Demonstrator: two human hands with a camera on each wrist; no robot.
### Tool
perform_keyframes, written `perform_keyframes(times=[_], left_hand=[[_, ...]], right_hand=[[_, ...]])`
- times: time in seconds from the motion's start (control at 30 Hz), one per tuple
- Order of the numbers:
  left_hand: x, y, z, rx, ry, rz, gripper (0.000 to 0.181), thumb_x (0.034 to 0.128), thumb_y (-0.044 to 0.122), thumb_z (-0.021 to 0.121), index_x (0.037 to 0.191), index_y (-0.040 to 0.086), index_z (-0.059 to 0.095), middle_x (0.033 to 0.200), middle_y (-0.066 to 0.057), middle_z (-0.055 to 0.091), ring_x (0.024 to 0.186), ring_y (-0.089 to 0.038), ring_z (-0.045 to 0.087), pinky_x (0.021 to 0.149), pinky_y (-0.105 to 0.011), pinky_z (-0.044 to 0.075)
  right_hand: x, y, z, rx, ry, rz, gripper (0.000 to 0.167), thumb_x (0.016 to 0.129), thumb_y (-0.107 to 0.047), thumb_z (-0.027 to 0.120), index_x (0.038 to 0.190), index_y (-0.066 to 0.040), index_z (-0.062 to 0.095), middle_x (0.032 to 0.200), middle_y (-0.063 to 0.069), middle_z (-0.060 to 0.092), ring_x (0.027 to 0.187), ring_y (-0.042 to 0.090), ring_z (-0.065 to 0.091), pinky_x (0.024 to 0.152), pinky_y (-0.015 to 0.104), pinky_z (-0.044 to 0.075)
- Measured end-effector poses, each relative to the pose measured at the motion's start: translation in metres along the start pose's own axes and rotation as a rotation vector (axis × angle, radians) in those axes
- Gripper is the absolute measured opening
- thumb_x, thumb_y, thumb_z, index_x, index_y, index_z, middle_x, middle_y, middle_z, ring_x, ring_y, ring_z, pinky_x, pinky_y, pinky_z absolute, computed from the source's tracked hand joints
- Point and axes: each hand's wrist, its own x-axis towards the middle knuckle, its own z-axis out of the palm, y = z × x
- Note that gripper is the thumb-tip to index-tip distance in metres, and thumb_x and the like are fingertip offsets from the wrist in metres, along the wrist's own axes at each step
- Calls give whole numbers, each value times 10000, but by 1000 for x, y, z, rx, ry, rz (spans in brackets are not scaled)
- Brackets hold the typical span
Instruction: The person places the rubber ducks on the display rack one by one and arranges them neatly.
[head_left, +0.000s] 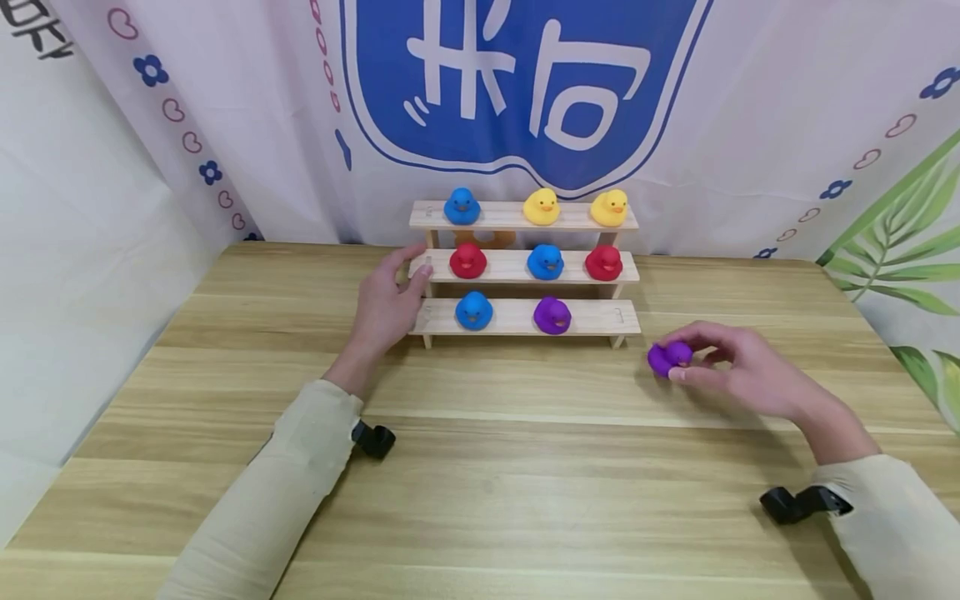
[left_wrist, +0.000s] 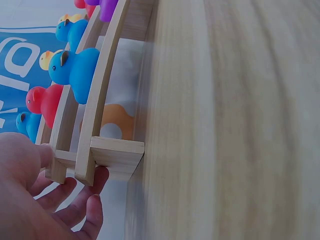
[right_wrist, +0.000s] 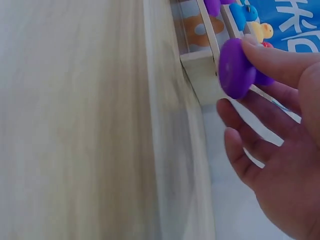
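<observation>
A three-tier wooden display stand (head_left: 525, 317) holds several rubber ducks. My left hand (head_left: 386, 304) grips its left end; in the left wrist view the thumb lies by the middle tier and the fingers curl about the plank ends. To the right of the stand, my right hand (head_left: 742, 371) pinches a purple rubber duck (head_left: 670, 358) between thumb and fingers, above the table. On the bottom tier sit a blue duck (head_left: 474, 311) and another purple duck (head_left: 552, 316); the right end of that tier is bare.
The middle tier carries a red duck (head_left: 468, 261), a blue duck (head_left: 545, 262) and a second red duck (head_left: 604, 262). Up top are a blue duck (head_left: 462, 207) and two yellow ducks (head_left: 542, 207). A printed cloth (head_left: 285, 125) hangs behind the wooden table (head_left: 487, 483).
</observation>
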Motion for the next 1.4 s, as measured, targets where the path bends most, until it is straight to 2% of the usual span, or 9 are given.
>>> perform_keyframes(times=[0.23, 0.4, 0.53, 0.8, 0.9, 1.0, 1.13, 1.23, 1.4], left_hand=[[1, 3, 2, -4, -4, -1, 496, 1115, 348, 549, 1594, 232, 489, 1683, -44, 445, 1369, -277, 534, 1103, -451, 558], [0, 1, 1, -7, -2, -13, 495, 1117, 371, 536, 1593, 244, 489, 1693, -38, 431, 1494, -304, 472, 1177, -487, 501], [-2, -2, 0, -8, -4, -20, 495, 1118, 369, 533, 1594, 238, 488, 1698, -40, 421, 1542, -316, 431, 1218, -517, 453], [-2, 0, 1, -4, -7, -34, 500, 1115, 388, 535, 1596, 261, 482, 1700, -28, 419, 1374, -301, 529, 1088, -477, 569], [0, 1, 1, 2, -4, -25, 499, 1116, 392, 532, 1596, 265, 482, 1695, -21, 426, 1375, -289, 523, 1066, -458, 580], [0, 0, 1, 10, -4, -14, 503, 1117, 404, 523, 1598, 263, 482, 1670, -22, 460, 1139, -303, 607, 842, -348, 610], [0, 1, 2, 12, 1, -5, 502, 1116, 405, 526, 1595, 258, 488, 1657, -25, 477, 900, -287, 567, 607, -252, 463], [0, 1, 2, 14, 5, -9, 496, 1116, 396, 530, 1591, 257, 493, 1671, -24, 462, 932, -233, 563, 602, -231, 448], [0, 1, 1, 19, 9, -18, 489, 1116, 387, 535, 1585, 254, 501, 1649, -32, 487, 658, -185, 472, 539, -241, 416]], right_hand=[[13, -15, 0, 42, 105, -2, 319, 999, -231, 763, 1314, -196, 727, 1271, 16, 725, 1084, 80, 585, 865, 176, 537], [26, -30, 5, 70, 158, 19, 345, 986, -242, 781, 1319, -170, 729, 1272, 34, 732, 1083, 131, 589, 867, 162, 533], [38, -37, 12, 47, 161, -27, 357, 981, -260, 789, 1315, -147, 730, 1257, 62, 733, 1086, 182, 597, 862, 163, 536], [60, -44, 28, 6, 156, -63, 357, 981, -237, 787, 1314, -126, 720, 1248, 91, 724, 1083, 244, 639, 935, 477, 590], [66, -45, 31, 8, 157, -63, 355, 983, -225, 784, 1306, -99, 712, 1235, 109, 718, 1063, 262, 639, 945, 505, 583], [69, -45, 34, 3, 152, -44, 352, 988, -225, 776, 1305, -88, 703, 1222, 112, 709, 1054, 273, 632, 946, 485, 573], [72, -45, 36, -6, 147, -5, 361, 996, -239, 764, 1317, -93, 688, 1215, 110, 703, 1063, 288, 631, 946, 458, 555], [73, -46, 37, -12, 144, 14, 372, 996, -255, 764, 1323, -98, 683, 1216, 113, 704, 1068, 299, 637, 943, 449, 547], [74, -48, 39, -8, 133, 38, 389, 987, -266, 780, 1330, -118, 673, 1253, 121, 700, 1078, 319, 640, 948, 456, 541]])
